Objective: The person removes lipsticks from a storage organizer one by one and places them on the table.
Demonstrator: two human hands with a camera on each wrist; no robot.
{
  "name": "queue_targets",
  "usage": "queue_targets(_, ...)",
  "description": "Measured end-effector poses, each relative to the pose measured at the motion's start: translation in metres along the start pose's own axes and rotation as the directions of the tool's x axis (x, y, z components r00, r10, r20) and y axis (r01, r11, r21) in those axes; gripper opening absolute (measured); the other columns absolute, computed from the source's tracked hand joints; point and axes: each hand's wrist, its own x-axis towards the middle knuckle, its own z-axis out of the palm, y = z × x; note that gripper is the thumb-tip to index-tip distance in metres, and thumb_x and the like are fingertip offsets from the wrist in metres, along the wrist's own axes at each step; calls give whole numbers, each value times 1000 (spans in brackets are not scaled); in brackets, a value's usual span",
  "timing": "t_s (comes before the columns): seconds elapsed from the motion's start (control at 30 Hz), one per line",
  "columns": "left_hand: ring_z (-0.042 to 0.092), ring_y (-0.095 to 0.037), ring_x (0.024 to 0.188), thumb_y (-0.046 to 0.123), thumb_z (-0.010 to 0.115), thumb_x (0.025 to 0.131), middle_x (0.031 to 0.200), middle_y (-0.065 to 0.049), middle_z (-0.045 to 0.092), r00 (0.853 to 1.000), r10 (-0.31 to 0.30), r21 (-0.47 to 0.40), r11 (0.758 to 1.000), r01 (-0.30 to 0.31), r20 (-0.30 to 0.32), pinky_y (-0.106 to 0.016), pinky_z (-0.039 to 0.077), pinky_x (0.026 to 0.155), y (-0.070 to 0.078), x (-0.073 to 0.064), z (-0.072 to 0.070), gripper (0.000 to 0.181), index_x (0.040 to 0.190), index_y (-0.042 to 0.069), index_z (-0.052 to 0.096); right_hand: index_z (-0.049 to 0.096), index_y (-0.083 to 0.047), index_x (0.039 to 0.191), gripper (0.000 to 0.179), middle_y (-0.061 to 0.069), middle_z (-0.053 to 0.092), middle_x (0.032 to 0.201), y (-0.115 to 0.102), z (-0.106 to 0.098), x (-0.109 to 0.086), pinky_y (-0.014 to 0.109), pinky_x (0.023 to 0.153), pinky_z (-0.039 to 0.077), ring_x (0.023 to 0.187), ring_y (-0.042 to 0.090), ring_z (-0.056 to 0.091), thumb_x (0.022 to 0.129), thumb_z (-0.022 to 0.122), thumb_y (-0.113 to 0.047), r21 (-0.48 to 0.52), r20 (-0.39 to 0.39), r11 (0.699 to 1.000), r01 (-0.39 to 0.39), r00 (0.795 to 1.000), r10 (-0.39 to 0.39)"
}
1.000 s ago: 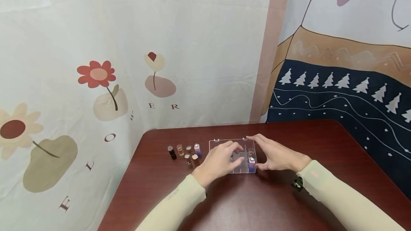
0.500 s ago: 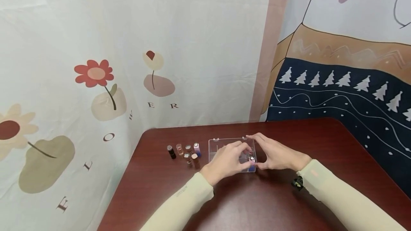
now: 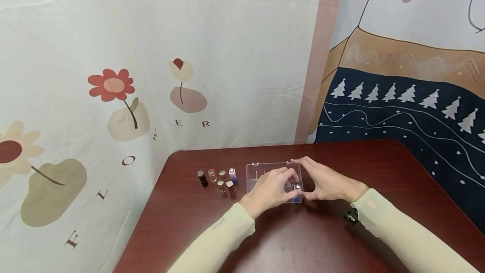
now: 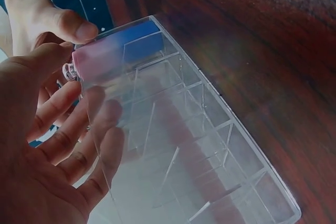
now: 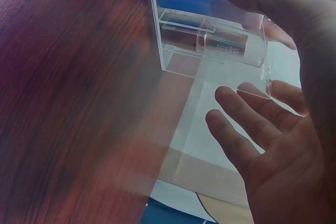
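A clear divided box (image 3: 251,180) stands on the table with its compartments facing up. At its right end is a pink-and-blue lipstick tube (image 4: 123,48) with a silver top; behind it sits a clear-and-brown lipstick tube (image 5: 226,43). My left hand (image 3: 268,189) reaches over the box, its thumb and index finger closing around the pink-and-blue tube's top. My right hand (image 3: 329,181) grips the box's right end, thumb at the front corner and a finger at the back corner. In the head view, the left fingers partly cover both tubes.
Several lipstick tubes stand left of the box, including a black one (image 3: 202,179), a brown one (image 3: 230,188) and another pink-and-blue one (image 3: 233,175). The reddish-brown table (image 3: 280,239) meets a printed cloth (image 3: 242,75) at its back edge.
My left hand has moved right from over the middle compartments to the silver-topped tube, its thumb and fingers drawing in around it. My right hand keeps its place on the box.
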Motion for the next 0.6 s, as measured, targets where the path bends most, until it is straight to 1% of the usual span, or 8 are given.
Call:
queue_targets(0.17,82,-10,97,41,91,104,116,5,83,1000,8,6,1000,-8,-5,-15,60,83,-1,0,2,30,122,21,79,46,-7,172,105,8,62,159,0,-1,1,55,117,64,133,20,71,86,104,-23,-4,6,1000,-1,1000,1)
queue_targets(0.33,80,-6,94,40,90,105,115,6,83,1000,11,9,1000,-11,-4,-12,58,81,-1,1,2,26,120,21,79,46,-7,172,106,8,61,159,0,-2,1,54,116,65,131,19,72,85,104,-22,-3,11,1000,-7,1000,7)
queue_targets(0.6,73,-1,89,39,89,106,115,6,83,1000,21,14,1000,-21,3,-11,55,79,1,1,3,23,118,21,80,46,-7,171,106,11,62,159,-1,0,0,53,114,66,130,19,72,84,105,-20,9,7,1000,-4,1000,4)
